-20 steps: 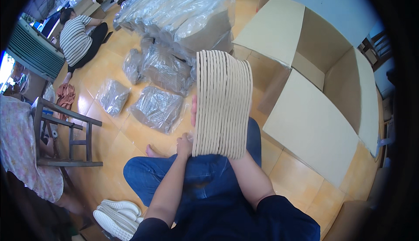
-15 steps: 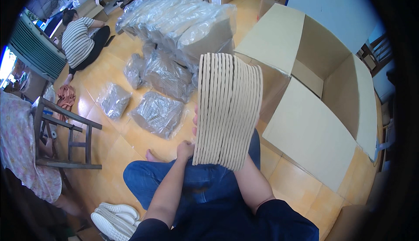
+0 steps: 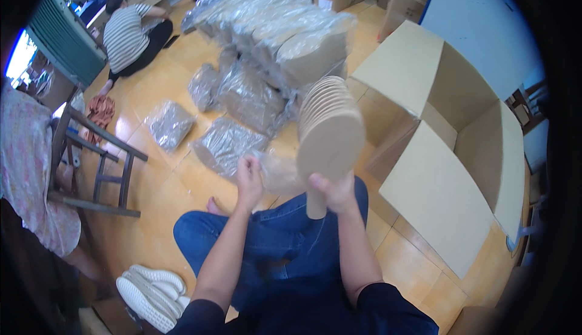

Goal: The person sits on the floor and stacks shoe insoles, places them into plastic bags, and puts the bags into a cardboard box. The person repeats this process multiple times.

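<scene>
My right hand is closed on a stack of tan flat boards with rounded ends. The thumb presses on the front board, and a narrow lower end sticks out below the hand. My left hand is raised beside it, fingers closed on what looks like a clear plastic bag; motion smears this bag. Both hands are above my crossed legs in blue jeans.
Plastic-wrapped packs lie ahead, behind them a long wrapped pile. An open cardboard box stands at right. White shoe soles lie lower left, near a wooden stool. A person in stripes sits far left.
The stack has turned from its layered edges to its flat rounded face and moved slightly right. My left hand has risen, and a clear plastic bag shows beside it.
</scene>
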The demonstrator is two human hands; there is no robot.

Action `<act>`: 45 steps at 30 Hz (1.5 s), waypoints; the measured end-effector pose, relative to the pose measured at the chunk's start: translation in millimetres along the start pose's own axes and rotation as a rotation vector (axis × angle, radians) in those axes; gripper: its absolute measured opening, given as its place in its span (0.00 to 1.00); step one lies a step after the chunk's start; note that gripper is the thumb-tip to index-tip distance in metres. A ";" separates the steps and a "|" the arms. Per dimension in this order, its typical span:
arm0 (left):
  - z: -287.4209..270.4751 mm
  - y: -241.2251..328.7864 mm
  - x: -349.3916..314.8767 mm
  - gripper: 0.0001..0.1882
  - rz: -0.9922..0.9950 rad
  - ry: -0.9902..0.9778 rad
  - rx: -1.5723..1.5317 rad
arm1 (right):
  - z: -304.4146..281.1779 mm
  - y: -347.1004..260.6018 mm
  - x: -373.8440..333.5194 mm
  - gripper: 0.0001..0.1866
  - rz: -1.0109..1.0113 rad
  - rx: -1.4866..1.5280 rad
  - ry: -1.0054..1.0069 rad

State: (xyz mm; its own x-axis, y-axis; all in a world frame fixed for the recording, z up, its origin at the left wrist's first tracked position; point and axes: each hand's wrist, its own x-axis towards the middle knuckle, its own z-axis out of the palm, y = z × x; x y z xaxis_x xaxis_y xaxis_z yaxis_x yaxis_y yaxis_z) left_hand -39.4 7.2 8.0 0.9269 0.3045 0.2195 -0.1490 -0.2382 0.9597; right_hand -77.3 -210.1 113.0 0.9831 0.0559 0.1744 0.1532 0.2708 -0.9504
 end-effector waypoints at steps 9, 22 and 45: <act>-70.8 17.1 109.5 0.09 -0.159 0.128 -0.455 | -25.7 84.2 -12.7 0.39 0.422 0.777 0.146; 33.9 -31.9 -17.9 0.18 -0.048 -0.400 0.859 | -33.3 92.5 -8.1 0.37 0.428 1.020 0.080; -63.8 83.5 -8.7 0.28 0.195 -0.379 1.110 | -29.1 79.2 -23.7 0.39 0.825 0.892 -0.342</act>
State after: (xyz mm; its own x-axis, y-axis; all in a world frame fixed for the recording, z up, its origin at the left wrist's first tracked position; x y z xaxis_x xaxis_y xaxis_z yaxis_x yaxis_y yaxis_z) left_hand -81.9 43.5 97.5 0.9922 -0.0733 0.1004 -0.0921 -0.9757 0.1985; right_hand -85.6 -217.9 26.1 0.6571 0.7263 -0.2018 -0.7442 0.5823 -0.3273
